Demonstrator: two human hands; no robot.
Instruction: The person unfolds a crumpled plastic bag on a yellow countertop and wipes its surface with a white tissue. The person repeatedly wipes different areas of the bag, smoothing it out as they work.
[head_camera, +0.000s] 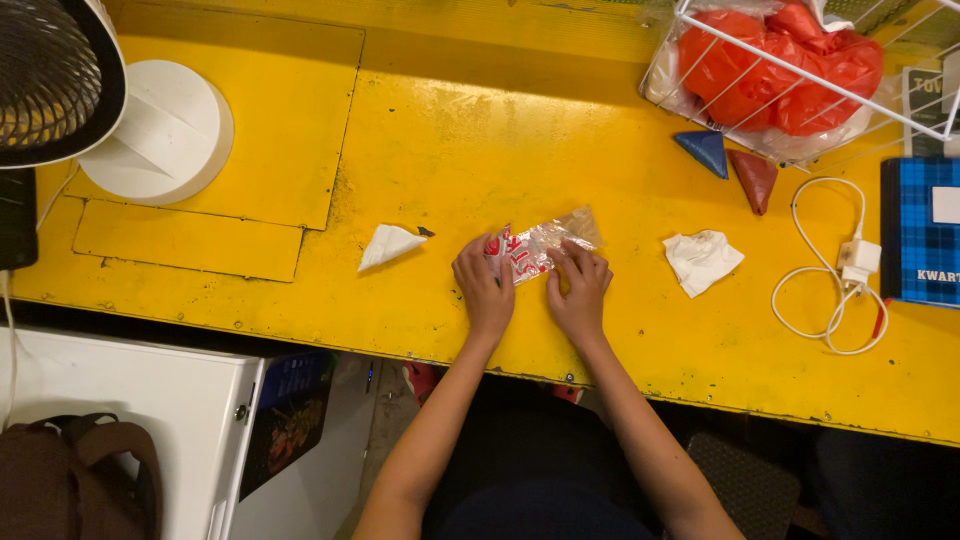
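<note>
We look down on a worn yellow table (450, 150), its paint scuffed and patched with flat yellow panels on the left. Near the front edge, about the middle, lies a clear plastic bag with red print (535, 247), flattened against the surface. Our left hand (484, 285) presses on its left end, fingers curled over the plastic, while our right hand (580, 290) pins the lower right part with fingertips laid flat on it. Neither hand is closed around the bag; both bear down on it from above, fingers together.

Just left of the hands sits a small folded white triangle (388, 245), apart from the bag. To the right, near but not touching, lies a crumpled white bag (702, 260). Farther back on the right we see a folded blue triangle (706, 151) and a folded red triangle (755, 178) side by side, just in front of a white wire basket (700, 70) holding red-orange plastic bags (790, 65). A white charger with its looped cable (850, 265) rests near the right edge, beside a blue plaid notebook (920, 240). At the far left stands a fan (60, 70) on a round white base (160, 135).
</note>
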